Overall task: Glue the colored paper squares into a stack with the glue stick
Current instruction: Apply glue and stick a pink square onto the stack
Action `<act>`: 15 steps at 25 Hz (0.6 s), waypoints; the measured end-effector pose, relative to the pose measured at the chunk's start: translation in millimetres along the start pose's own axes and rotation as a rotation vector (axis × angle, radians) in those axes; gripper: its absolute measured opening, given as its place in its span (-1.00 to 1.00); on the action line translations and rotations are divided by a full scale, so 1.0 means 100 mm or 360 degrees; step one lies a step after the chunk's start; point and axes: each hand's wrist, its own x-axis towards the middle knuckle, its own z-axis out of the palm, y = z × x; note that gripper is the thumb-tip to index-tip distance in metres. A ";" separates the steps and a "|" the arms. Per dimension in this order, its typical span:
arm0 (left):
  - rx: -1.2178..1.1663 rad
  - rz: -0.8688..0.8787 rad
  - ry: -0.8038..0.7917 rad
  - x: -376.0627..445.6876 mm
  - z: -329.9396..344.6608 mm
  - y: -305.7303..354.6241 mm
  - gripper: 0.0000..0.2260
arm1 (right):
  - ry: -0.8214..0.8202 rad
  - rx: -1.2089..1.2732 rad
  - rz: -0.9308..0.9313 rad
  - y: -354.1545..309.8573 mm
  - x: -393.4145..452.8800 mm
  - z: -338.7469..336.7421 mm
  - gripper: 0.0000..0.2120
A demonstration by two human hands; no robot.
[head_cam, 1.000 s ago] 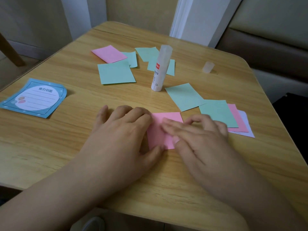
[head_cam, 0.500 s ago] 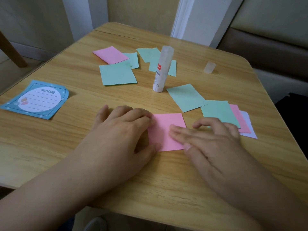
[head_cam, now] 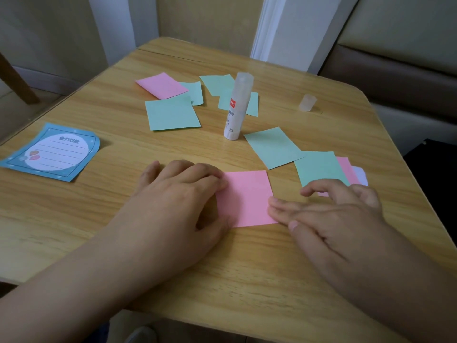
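A pink paper square [head_cam: 247, 198] lies flat near the table's front middle. My left hand [head_cam: 183, 194] presses its left edge with flat fingers. My right hand [head_cam: 331, 214] lies flat beside it, fingertips touching its right edge. The uncapped glue stick [head_cam: 238, 106] stands upright behind the square. Its clear cap [head_cam: 307, 102] sits farther right. Green squares [head_cam: 171, 112] and another pink square [head_cam: 162, 85] lie scattered at the back. One more green square [head_cam: 272, 146] lies right of the stick.
A small pile of green, pink and pale lilac squares [head_cam: 321, 169] lies just behind my right hand. A blue notepad [head_cam: 53, 152] lies at the table's left edge. The wooden table [head_cam: 247, 268] ends close to my forearms.
My right hand has slid rightwards across the pink square, from its middle to its right edge, uncovering most of it. My left hand stays on the left edge.
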 end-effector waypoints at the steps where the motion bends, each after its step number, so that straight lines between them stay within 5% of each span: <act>1: -0.0003 0.0001 0.0004 0.00 0.00 0.00 -0.50 | 0.0021 -0.0017 0.0022 0.01 -0.01 -0.01 -0.55; 7: 0.0024 -0.0003 0.0015 0.00 0.01 0.00 -0.49 | 0.0040 0.0084 -0.0135 -0.17 -0.04 0.04 -0.61; 15: -0.0051 -0.0023 -0.0037 0.00 -0.01 -0.01 -0.46 | 0.0158 -0.0177 0.0077 -0.10 -0.04 -0.03 -0.59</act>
